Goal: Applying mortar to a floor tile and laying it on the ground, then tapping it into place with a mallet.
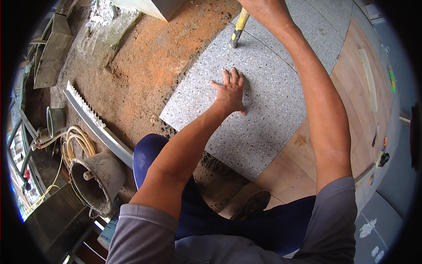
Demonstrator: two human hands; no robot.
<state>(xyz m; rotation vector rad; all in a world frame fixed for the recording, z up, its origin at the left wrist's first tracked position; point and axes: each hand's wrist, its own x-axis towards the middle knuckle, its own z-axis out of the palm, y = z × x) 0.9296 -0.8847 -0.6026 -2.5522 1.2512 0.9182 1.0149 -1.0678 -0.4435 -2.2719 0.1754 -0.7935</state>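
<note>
A grey speckled terrazzo tile [263,114] lies partly on the sandy bed, its left edge overhanging dark mortar. Flat on its surface rests my left hand [230,94], fingers spread. Near the top edge, my right hand [268,13] is closed round a tool with a yellow-and-black handle [239,28], which looks like a hammer handle. The handle points down, its black end at or just above the tile; I cannot tell if they touch. The tool's upper part is hidden by the hand and the frame edge. Another speckled tile [316,35] adjoins on the far side.
Orange-brown sand [171,48] spreads to the left. A long metal straightedge [101,125] lies there, beside a mortar-crusted bucket [99,176] and a coiled hose [77,143]. On the right are brown floor tiles [285,167], with a wooden strip [368,79]. A metal box [151,6] stands far left.
</note>
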